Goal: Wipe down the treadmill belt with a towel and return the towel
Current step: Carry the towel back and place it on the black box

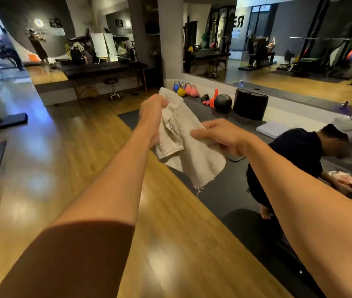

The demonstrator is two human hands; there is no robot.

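The left grip (152, 117) is clamped on the upper end of the towel (183, 147), fingers curled round the cloth. The right grip (220, 136) pinches the towel's edge lower down. The towel hangs in the air between the two grips, slack and partly doubled over below the left grip, with a frayed corner dangling beneath the right grip.

No treadmill belt shows plainly, so the towel is apart from any belt. Under both grips lie only the wooden floor (84, 168) and a dark mat (235, 190). The step looks like readying the cloth, though I cannot tell whether for wiping or for putting it back.

To do it well, draw the grips apart until the cloth is taut. Then fold it once into a flat pad, tucking the frayed corner inside so it neither drags nor catches. Another person (295, 151) crouches beyond the right grip, so the towel is best kept from swinging that way.
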